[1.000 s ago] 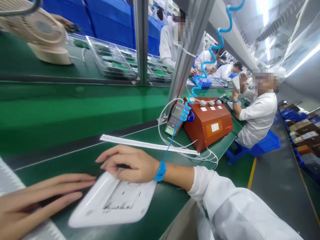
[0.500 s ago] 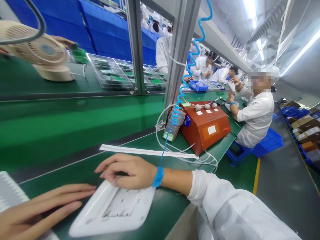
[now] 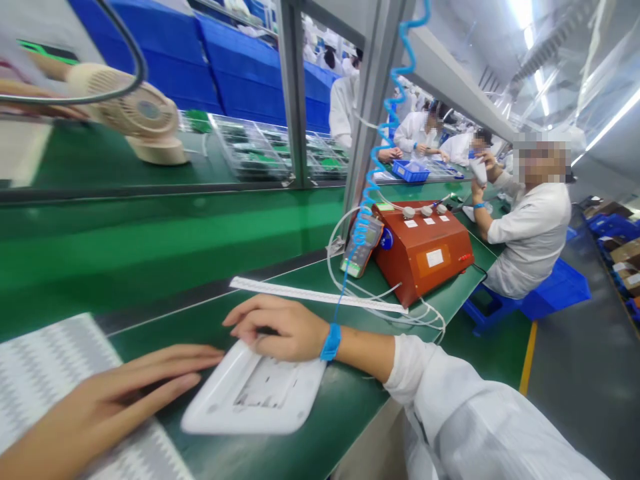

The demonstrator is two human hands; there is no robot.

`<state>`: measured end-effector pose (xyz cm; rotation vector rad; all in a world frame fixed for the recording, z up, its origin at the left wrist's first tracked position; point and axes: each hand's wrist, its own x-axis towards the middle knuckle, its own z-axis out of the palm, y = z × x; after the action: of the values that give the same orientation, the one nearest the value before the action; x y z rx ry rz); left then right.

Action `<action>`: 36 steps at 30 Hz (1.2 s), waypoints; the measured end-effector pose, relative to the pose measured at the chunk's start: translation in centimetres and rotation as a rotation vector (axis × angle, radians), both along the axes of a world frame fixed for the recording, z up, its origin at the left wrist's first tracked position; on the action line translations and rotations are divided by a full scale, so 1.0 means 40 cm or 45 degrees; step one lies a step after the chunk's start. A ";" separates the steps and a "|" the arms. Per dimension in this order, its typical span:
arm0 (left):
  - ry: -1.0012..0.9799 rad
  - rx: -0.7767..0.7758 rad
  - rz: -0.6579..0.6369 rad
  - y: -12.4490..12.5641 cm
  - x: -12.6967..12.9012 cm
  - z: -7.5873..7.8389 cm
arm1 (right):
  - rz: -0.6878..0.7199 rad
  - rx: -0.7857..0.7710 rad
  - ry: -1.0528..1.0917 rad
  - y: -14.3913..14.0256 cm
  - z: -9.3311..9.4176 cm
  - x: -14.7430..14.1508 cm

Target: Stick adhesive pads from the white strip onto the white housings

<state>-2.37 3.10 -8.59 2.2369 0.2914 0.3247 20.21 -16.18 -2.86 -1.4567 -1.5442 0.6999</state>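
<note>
A white plastic housing (image 3: pixel 215 400) with rounded corners lies on the green bench, a rectangular recess in its upturned face. Over its far end is my right hand (image 3: pixel 285 327), fingers bent toward the far edge and thumb on the face; the fingertips are partly hidden. A blue wrist strap (image 3: pixel 331 343) with a coiled cord circles that wrist. My left hand (image 3: pixel 120 393) is open, fingers stretched out by the housing's left edge, holding nothing. Beneath the left hand lies a sheet with rows of grey strips (image 3: pixel 55 360).
A long white strip (image 3: pixel 310 293) lies beyond the housing. Behind it stand an orange-brown box with knobs (image 3: pixel 425 247), a handheld meter (image 3: pixel 361 250) and looped white tubing (image 3: pixel 425 319). A metal post (image 3: pixel 373 113) rises there. A fan (image 3: pixel 145 113) is far left; a co-worker (image 3: pixel 533 220) sits right.
The view has shifted left, so everything appears farther right and more of the striped sheet shows. Both hands keep much the same pose around the housing.
</note>
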 end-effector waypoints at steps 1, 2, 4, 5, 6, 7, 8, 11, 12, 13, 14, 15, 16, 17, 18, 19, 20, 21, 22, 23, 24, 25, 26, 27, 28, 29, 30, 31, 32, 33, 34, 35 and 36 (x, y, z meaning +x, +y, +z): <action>0.032 -0.057 0.027 -0.015 -0.002 0.019 | -0.001 0.017 -0.022 -0.012 0.004 -0.004; 0.050 -0.100 0.029 -0.032 -0.004 0.043 | 0.003 0.022 -0.041 -0.024 0.009 -0.009; 0.077 -0.154 -0.050 -0.065 -0.003 0.094 | -0.023 0.041 -0.067 -0.044 0.014 -0.014; 0.086 -0.175 -0.072 -0.079 0.000 0.116 | -0.029 0.059 -0.071 -0.051 0.014 -0.014; 0.088 -0.195 -0.082 -0.089 0.004 0.133 | -0.029 0.081 -0.070 -0.055 0.013 -0.013; 0.073 -0.219 -0.082 -0.096 0.009 0.144 | -0.040 0.105 -0.060 -0.059 0.011 -0.011; 0.039 -0.236 -0.089 -0.099 0.013 0.150 | -0.034 0.132 -0.060 -0.062 0.009 -0.008; -0.022 -0.268 -0.099 -0.103 0.017 0.143 | 0.013 0.182 -0.051 -0.071 0.007 0.000; -0.037 -0.272 -0.102 -0.104 0.016 0.139 | 0.022 0.197 -0.043 -0.074 0.008 0.001; -0.049 -0.273 -0.104 -0.105 0.014 0.136 | 0.030 0.213 -0.033 -0.077 0.010 0.002; -0.057 -0.272 -0.105 -0.107 0.013 0.135 | 0.029 0.232 -0.021 -0.080 0.012 0.002; -0.061 -0.271 -0.106 -0.108 0.012 0.135 | 0.028 0.244 -0.012 -0.082 0.014 0.002; -0.061 -0.269 -0.110 -0.110 0.011 0.137 | 0.026 0.248 -0.005 -0.084 0.015 0.002; -0.061 -0.268 -0.114 -0.111 0.011 0.139 | 0.022 0.239 0.001 -0.085 0.017 0.001; -0.061 -0.268 -0.117 -0.112 0.011 0.142 | 0.017 0.222 0.004 -0.086 0.018 0.001; -0.062 -0.269 -0.120 -0.113 0.012 0.145 | 0.009 0.203 0.006 -0.087 0.020 0.000; -0.063 -0.270 -0.122 -0.113 0.012 0.148 | 0.003 0.187 0.008 -0.088 0.020 0.000; -0.064 -0.271 -0.123 -0.114 0.012 0.150 | -0.001 0.178 0.010 -0.088 0.021 -0.001; -0.065 -0.273 -0.125 -0.114 0.012 0.150 | -0.004 0.178 0.013 -0.089 0.022 -0.001; -0.066 -0.276 -0.128 -0.113 0.012 0.150 | -0.007 0.181 0.016 -0.090 0.022 -0.002; -0.070 -0.278 -0.133 -0.112 0.012 0.149 | -0.008 0.185 0.018 -0.090 0.022 -0.002; -0.078 -0.282 -0.137 -0.112 0.011 0.146 | -0.008 0.186 0.021 -0.090 0.023 -0.002; -0.089 -0.285 -0.141 -0.110 0.011 0.143 | -0.008 0.189 0.024 -0.091 0.023 -0.003; -0.105 -0.287 -0.145 -0.109 0.011 0.139 | -0.008 0.192 0.026 -0.091 0.024 -0.003; -0.122 -0.288 -0.151 -0.108 0.011 0.136 | -0.007 0.197 0.030 -0.091 0.024 -0.003; -0.139 -0.289 -0.157 -0.107 0.011 0.132 | -0.008 0.203 0.035 -0.091 0.024 -0.003; -0.150 -0.289 -0.163 -0.106 0.012 0.129 | -0.011 0.209 0.042 -0.091 0.025 -0.004; -0.158 -0.289 -0.168 -0.105 0.012 0.127 | -0.015 0.211 0.049 -0.091 0.025 -0.004; -0.161 -0.288 -0.170 -0.104 0.012 0.125 | -0.018 0.210 0.054 -0.091 0.025 -0.005; -0.160 -0.288 -0.171 -0.104 0.013 0.124 | -0.021 0.205 0.057 -0.091 0.025 -0.005; -0.158 -0.289 -0.170 -0.103 0.013 0.124 | -0.022 0.202 0.058 -0.091 0.025 -0.005; -0.159 -0.290 -0.168 -0.104 0.013 0.124 | -0.021 0.202 0.057 -0.091 0.025 -0.006; -0.160 -0.291 -0.168 -0.104 0.013 0.125 | -0.018 0.208 0.057 -0.091 0.025 -0.006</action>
<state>-1.86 -1.05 -3.60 1.9904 0.1071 0.3421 19.97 -19.83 -1.86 -1.3213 -1.5190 0.5802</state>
